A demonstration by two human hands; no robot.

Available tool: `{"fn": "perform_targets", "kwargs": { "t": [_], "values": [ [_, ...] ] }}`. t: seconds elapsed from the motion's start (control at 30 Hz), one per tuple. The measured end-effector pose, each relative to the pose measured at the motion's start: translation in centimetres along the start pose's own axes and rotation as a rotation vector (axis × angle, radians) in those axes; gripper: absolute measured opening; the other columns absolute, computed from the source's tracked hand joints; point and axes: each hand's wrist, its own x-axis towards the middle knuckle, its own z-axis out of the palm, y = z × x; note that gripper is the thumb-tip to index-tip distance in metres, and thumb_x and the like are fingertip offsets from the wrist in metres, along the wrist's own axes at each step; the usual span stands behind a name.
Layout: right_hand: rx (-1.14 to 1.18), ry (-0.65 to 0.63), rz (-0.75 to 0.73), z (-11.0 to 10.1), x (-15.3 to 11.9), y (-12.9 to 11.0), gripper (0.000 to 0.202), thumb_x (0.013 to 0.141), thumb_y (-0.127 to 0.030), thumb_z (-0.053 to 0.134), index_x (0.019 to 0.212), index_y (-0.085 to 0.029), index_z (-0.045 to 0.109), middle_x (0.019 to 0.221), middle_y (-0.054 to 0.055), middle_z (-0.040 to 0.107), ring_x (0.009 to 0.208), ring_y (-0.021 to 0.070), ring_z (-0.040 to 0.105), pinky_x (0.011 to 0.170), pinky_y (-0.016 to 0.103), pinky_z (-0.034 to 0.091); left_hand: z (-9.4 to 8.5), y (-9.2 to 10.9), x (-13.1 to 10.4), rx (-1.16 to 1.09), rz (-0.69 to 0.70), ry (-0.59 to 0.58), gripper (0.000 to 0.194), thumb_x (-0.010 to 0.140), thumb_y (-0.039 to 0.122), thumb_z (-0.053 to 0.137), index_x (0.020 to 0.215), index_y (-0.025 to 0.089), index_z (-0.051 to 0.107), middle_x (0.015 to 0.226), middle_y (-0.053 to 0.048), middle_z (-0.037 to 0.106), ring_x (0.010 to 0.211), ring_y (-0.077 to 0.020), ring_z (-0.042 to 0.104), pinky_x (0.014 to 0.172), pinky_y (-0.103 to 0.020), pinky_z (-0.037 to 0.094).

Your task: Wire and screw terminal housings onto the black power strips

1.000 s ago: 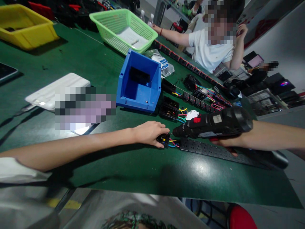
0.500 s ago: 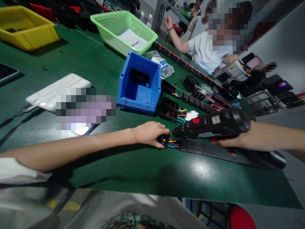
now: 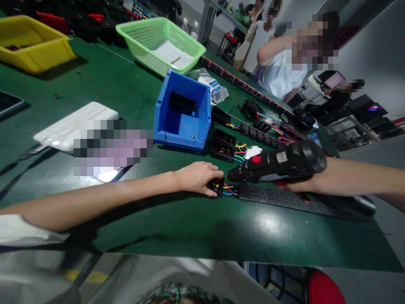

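Note:
My left hand [image 3: 201, 177] is closed round a small black plug housing [image 3: 217, 185] lying on the table. Red, yellow and blue wires [image 3: 230, 189] run from the housing to a long black power strip [image 3: 268, 196]. In my right hand [image 3: 305, 185] is a black cordless drill [image 3: 278, 162] with a red switch, held over the strip. Its tip points left at the housing, close to my left fingers; I cannot tell whether it touches. The fingers on the drill's grip are mostly hidden behind its body.
A blue bin [image 3: 183, 114] stands behind my left hand, beside wired black housings [image 3: 223, 145]. Farther back are a green basket [image 3: 161, 48] and a yellow bin [image 3: 31, 46]. A white power bank [image 3: 76, 124] lies at left. A person [image 3: 281, 71] sits across the table.
The drill and my right hand have shifted slightly left. My left hand keeps its hold on the housing. The person opposite has raised an arm to the head.

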Motion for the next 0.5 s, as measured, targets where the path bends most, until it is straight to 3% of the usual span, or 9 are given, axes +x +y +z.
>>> {"fn": "perform_targets", "kwargs": {
  "t": [0.2, 0.5],
  "values": [
    [0.011, -0.024, -0.010, 0.02, -0.35, -0.15, 0.032, 0.088, -0.046, 0.054, 0.089, -0.015, 0.061, 0.081, 0.003, 0.062, 0.070, 0.0141, 0.057, 0.066, 0.027, 0.049, -0.19, 0.03, -0.05, -0.001, 0.002, 0.000, 0.048, 0.078, 0.055, 0.067, 0.109, 0.019, 0.058, 0.094, -0.005, 0.064, 0.088, -0.0239, 0.063, 0.072, -0.030, 0.043],
    [0.007, -0.007, -0.118, -0.26, 0.29, -0.73, 0.028, 0.089, -0.040, 0.055, 0.088, -0.012, 0.058, 0.079, 0.000, 0.055, 0.065, 0.0091, 0.050, 0.058, 0.021, 0.047, -0.35, 0.39, 0.05, 0.023, 0.002, -0.024, 0.046, 0.083, 0.057, 0.061, 0.107, 0.018, 0.056, 0.095, -0.006, 0.063, 0.088, -0.0236, 0.062, 0.075, -0.030, 0.044]
  ]
}}
